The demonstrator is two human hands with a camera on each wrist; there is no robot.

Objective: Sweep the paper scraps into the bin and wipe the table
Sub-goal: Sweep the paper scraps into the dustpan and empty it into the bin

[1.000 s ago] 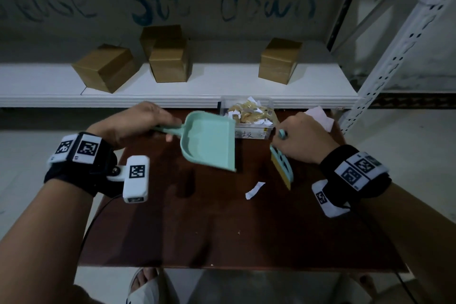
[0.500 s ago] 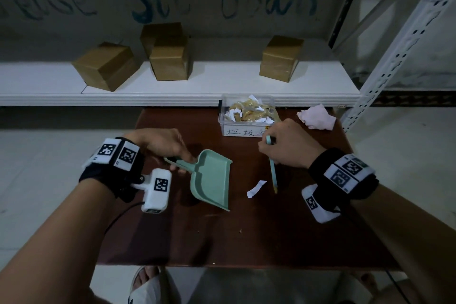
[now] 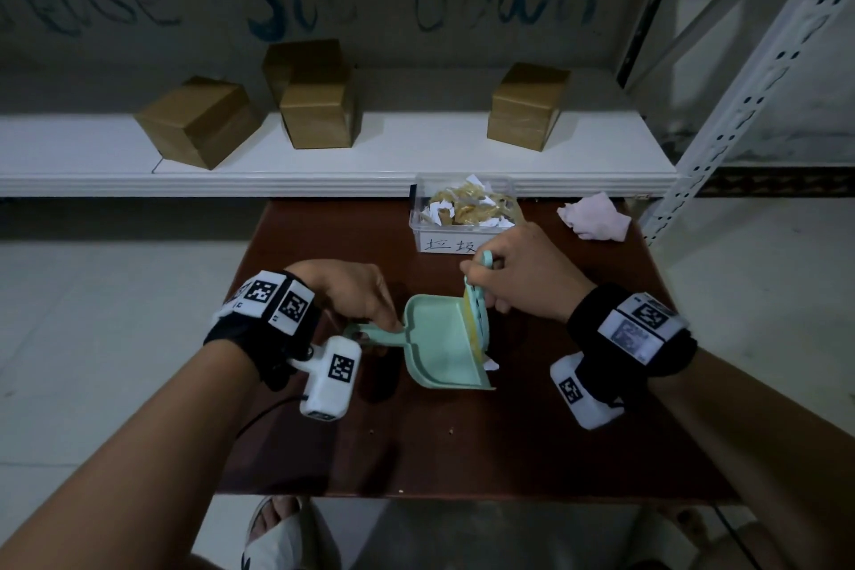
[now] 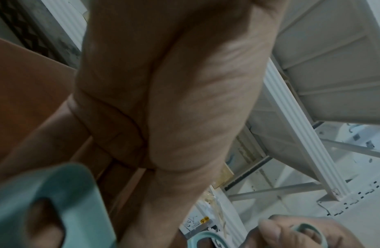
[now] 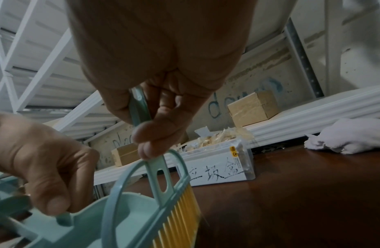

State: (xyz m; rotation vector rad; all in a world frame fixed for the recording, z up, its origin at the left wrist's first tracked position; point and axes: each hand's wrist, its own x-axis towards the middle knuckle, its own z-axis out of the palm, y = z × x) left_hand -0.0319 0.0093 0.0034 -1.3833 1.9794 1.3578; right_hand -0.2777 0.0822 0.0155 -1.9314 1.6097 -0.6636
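A mint-green dustpan (image 3: 439,345) lies flat on the dark brown table (image 3: 462,440), its mouth facing right. My left hand (image 3: 356,294) grips its handle (image 4: 63,201). My right hand (image 3: 518,278) pinches the handle of a small mint brush (image 3: 476,315) with yellow bristles (image 5: 182,216), held upright at the pan's mouth. One white paper scrap (image 3: 491,363) peeks out at the pan's front lip beside the bristles. The clear plastic bin (image 3: 462,218), labelled in handwriting (image 5: 218,171), stands at the table's back and holds scraps.
A crumpled pink cloth (image 3: 594,218) lies at the table's back right corner. A white shelf (image 3: 324,162) behind the table carries several cardboard boxes (image 3: 199,120). A perforated white rack post (image 3: 749,93) rises on the right. My foot in a sandal (image 3: 277,532) shows below the table's front edge.
The dustpan came down from near the bin to the table's middle. The brush swept left, pushing the loose scrap up to the pan's lip.
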